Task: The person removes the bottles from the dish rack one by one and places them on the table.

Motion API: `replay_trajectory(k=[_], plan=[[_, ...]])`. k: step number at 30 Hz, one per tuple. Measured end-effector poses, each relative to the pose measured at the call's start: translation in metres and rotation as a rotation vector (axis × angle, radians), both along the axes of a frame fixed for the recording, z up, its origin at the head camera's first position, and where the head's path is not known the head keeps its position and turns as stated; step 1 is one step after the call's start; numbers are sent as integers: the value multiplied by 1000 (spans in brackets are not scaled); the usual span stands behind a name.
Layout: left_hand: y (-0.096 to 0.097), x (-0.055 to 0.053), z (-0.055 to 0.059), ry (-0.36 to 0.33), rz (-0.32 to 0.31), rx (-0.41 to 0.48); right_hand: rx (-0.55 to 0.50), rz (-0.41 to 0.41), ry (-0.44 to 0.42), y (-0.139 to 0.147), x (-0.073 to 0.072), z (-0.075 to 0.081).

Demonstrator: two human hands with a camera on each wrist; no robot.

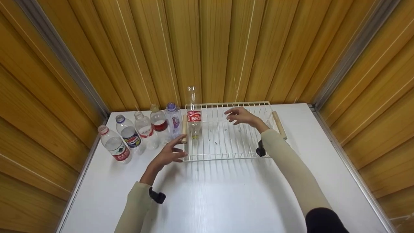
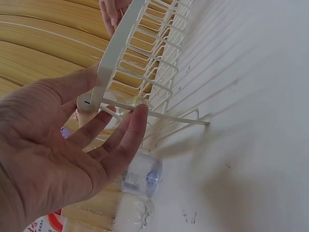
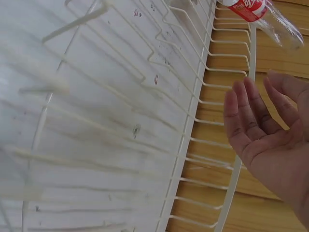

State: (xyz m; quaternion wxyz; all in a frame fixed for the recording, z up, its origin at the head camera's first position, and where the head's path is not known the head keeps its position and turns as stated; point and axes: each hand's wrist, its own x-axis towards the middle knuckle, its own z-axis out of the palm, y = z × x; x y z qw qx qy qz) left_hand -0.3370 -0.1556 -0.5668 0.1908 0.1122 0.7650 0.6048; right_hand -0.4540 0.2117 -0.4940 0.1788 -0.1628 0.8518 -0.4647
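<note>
A white wire rack (image 1: 226,156) with wooden handles stands on the table. Inside its left end is a clear plastic bottle (image 1: 194,117) with a red label, upright and uncapped as far as I can see. My left hand (image 1: 168,154) is at the rack's front left corner by the left handle (image 1: 184,129); its fingers are loosely spread around that corner, as the left wrist view shows (image 2: 58,145). My right hand (image 1: 242,116) hovers over the rack's middle, fingers relaxed and bent slightly, holding nothing. From the right wrist it appears beside the rack's back rail (image 3: 275,140).
Left of the rack stand several plastic bottles: a red-capped one (image 1: 115,145), a blue-labelled one (image 1: 129,134), two with red labels (image 1: 146,131) (image 1: 160,123) and a purple-capped one (image 1: 174,120). Wood-patterned walls (image 1: 213,48) enclose the white table (image 1: 220,200) behind and on both sides.
</note>
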Motion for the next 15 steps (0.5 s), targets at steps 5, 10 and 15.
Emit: replay_trajectory(k=[5, 10, 15], plan=[[0, 0, -3, -3, -9, 7, 6, 31, -40, -33, -10, -15], [-1, -1, -3, 0, -8, 16, -31, 55, -111, -68, -16, -27], [-1, -3, -1, 2, 3, 22, -62, 59, -161, -99, -18, -33]])
